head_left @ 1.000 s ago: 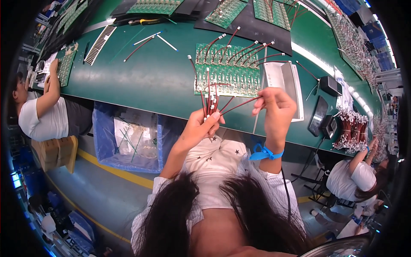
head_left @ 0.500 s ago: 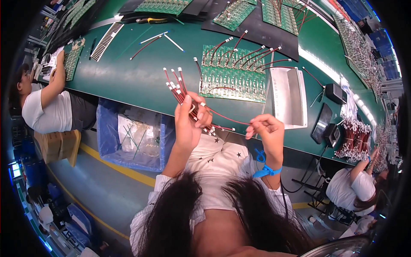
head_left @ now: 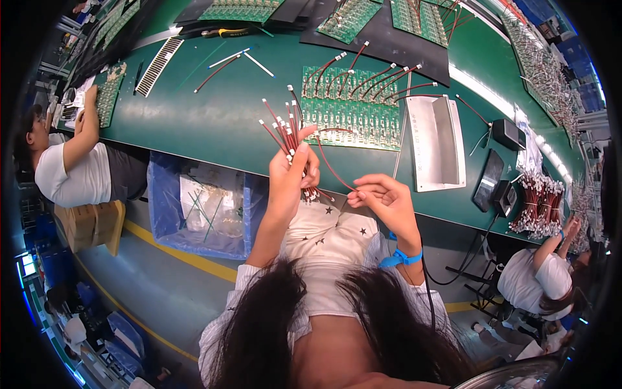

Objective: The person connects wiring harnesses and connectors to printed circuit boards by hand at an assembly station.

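My left hand [head_left: 291, 170] is closed round a bundle of short red-and-black cables [head_left: 283, 129] with white plug ends fanning out above and below the fist. Between thumb and fingertips, my right hand [head_left: 385, 201] pinches one end of a single cable [head_left: 330, 167]; it bows up to my left hand, where its white plug sits near the fingers. A blue strap [head_left: 400, 259] circles my right wrist. Just beyond my hands lies a green circuit-board panel [head_left: 353, 117], several cables standing up from its upper rows and one lying across its lower part.
Right of the panel stands a white metal tray [head_left: 421, 149]. Farther right are a phone [head_left: 487, 174], a black box [head_left: 508, 137] and bundled cables [head_left: 539, 204]. A blue-lined bin [head_left: 165, 223] sits below the table's edge. Co-workers [head_left: 71, 159] work at both sides.
My right hand has moved left, closer to my left hand, so the single cable now bows more. The bundle in my left hand has tilted and shifted slightly right.
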Motion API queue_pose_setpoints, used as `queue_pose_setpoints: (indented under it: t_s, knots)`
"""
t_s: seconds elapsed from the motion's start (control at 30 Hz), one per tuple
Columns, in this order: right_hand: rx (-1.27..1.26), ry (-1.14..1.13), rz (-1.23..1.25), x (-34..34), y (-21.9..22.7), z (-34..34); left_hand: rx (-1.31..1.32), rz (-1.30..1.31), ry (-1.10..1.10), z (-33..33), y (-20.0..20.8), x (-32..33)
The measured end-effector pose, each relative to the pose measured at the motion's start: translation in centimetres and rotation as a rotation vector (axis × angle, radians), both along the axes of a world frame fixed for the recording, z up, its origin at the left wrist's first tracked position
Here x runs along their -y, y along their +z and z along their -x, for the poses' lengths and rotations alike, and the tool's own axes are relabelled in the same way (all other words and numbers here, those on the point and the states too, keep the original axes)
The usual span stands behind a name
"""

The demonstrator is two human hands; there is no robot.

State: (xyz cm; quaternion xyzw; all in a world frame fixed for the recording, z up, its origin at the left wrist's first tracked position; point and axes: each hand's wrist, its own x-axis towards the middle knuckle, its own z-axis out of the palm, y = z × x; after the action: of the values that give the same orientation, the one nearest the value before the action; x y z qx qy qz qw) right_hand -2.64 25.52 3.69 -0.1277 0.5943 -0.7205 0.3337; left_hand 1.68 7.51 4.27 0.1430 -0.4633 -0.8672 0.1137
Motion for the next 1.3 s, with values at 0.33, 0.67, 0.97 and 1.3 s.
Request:
queue_pose_setpoints:
  t_s: [0.33,0.67,0.97,1.3]
  knots:
    - [-0.136,0.115,-0.236,0.6,0.3,-0.1,0.056,0.045,-0.030,-0.3,-0.4,0.1]
    - [-0.588,0.148,-0.225,1.9,0.9,0.8,-0.085,0.046,0.025,-0.6,-0.2,0.9]
    - [-1.021,-0.235,-0.325,7.0,-3.1,5.5,0.142,-0.119,-0.006,-0.7,-4.2,1.5]
    - [-1.240,-0.196,-0.445,8.1,-3.2,5.5,0.167,-0.112,-0.010,-0.7,-4.1,2.2]
